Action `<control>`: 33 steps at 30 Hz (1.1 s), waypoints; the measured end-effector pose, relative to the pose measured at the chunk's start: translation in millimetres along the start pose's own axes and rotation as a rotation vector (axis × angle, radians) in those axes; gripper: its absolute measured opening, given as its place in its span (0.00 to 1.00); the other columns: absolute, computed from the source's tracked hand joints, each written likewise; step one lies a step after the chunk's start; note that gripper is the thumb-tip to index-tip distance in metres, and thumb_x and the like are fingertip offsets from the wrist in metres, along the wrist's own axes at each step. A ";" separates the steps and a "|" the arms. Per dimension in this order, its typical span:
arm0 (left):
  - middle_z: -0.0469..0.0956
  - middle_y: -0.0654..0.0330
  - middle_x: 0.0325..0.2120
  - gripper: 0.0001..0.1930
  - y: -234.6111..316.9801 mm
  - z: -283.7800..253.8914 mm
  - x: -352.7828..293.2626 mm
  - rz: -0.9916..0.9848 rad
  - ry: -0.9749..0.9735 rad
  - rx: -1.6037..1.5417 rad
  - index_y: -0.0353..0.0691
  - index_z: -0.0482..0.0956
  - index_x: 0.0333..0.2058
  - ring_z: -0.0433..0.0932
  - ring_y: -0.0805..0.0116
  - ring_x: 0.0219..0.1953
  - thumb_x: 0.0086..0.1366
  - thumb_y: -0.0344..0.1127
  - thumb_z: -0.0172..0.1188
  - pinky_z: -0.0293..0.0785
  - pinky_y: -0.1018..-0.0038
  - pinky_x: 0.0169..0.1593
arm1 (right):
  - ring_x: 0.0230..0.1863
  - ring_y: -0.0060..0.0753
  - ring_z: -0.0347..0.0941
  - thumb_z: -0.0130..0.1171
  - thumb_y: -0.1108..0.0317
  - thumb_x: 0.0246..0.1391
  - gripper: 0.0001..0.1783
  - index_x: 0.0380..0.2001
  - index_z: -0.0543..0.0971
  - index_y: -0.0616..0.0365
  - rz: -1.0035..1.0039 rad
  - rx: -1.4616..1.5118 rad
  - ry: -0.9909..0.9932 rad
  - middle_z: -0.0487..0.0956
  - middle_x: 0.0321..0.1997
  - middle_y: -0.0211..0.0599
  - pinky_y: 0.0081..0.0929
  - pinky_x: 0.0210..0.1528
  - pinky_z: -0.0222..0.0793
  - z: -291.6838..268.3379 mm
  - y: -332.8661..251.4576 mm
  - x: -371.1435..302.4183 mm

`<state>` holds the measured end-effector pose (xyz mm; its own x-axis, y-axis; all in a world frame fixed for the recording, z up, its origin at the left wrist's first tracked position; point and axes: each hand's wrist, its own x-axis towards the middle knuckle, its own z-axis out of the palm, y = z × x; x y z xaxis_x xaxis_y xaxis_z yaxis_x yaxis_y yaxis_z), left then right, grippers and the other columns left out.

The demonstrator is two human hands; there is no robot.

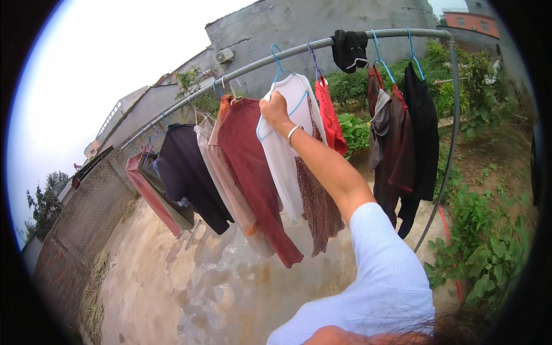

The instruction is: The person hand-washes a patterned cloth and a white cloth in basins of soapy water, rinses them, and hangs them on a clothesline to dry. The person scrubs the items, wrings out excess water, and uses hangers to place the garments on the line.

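Observation:
My right hand [276, 112], with a pale bracelet at the wrist, reaches up to the clothes on the rail. Its fingers are closed on a thin white shirt [282, 161] near the shoulder, close to the blue hanger [279, 62] above. How much of the hanger lies inside the grip is hidden. Left of the hand hangs a dark red long-sleeved top [250, 167]. On the other side, behind my forearm, are a brown patterned garment [322, 213] and a bright red garment [332, 121]. My left hand is out of the picture.
A curved grey metal rail [247, 69] carries more clothes, among them a dark top [187, 167] and black trousers [422, 144]. Its post [455, 103] comes down at the right, beside green plants [483, 259] and a red hose [445, 224]. Wet patches mark the concrete [190, 282].

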<state>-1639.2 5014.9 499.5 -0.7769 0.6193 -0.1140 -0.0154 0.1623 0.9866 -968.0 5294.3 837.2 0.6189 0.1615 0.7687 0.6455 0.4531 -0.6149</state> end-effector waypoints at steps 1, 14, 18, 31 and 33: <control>0.76 0.57 0.24 0.19 -2.3 2.4 -5.8 -0.004 -0.004 -0.008 0.33 0.74 0.29 0.74 0.69 0.25 0.63 0.48 0.51 0.70 0.75 0.29 | 0.25 0.46 0.73 0.54 0.69 0.43 0.10 0.20 0.69 0.66 0.028 0.023 -0.021 0.74 0.20 0.51 0.37 0.30 0.68 1.4 7.2 -3.8; 0.72 0.64 0.20 0.16 -49.5 -18.7 -58.5 -0.029 0.020 -0.125 0.40 0.70 0.25 0.69 0.76 0.20 0.64 0.46 0.52 0.66 0.80 0.23 | 0.25 0.47 0.73 0.63 0.58 0.44 0.20 0.25 0.69 0.66 0.050 0.114 -0.149 0.74 0.20 0.48 0.38 0.30 0.68 -28.2 10.3 -35.8; 0.71 0.66 0.18 0.16 -73.6 -16.2 -78.4 -0.048 -0.040 -0.221 0.41 0.69 0.23 0.68 0.78 0.19 0.65 0.45 0.52 0.64 0.82 0.22 | 0.31 0.38 0.74 0.65 0.58 0.43 0.26 0.39 0.70 0.67 0.016 0.117 -0.297 0.74 0.29 0.44 0.33 0.34 0.70 -63.2 -12.4 -62.3; 0.71 0.66 0.19 0.15 -60.3 79.4 -128.7 -0.167 -0.309 -0.102 0.42 0.69 0.24 0.68 0.78 0.19 0.64 0.46 0.52 0.65 0.83 0.23 | 0.39 0.52 0.74 0.61 0.58 0.40 0.18 0.31 0.78 0.62 0.315 -0.423 -1.740 0.77 0.35 0.51 0.42 0.42 0.69 -314.3 109.1 -445.5; 0.72 0.65 0.19 0.15 -56.4 91.0 -128.6 -0.157 -0.392 -0.067 0.42 0.69 0.24 0.69 0.77 0.19 0.64 0.45 0.52 0.66 0.82 0.23 | 0.37 0.54 0.74 0.61 0.56 0.39 0.19 0.28 0.79 0.62 0.492 -0.511 -1.785 0.77 0.31 0.52 0.43 0.41 0.70 -375.2 119.1 -480.3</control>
<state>-1481.2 4996.1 447.9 -0.4636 0.8383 -0.2868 -0.1653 0.2362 0.9575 -1020.4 4941.7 328.6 -0.1334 0.9046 -0.4047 0.8388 -0.1144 -0.5323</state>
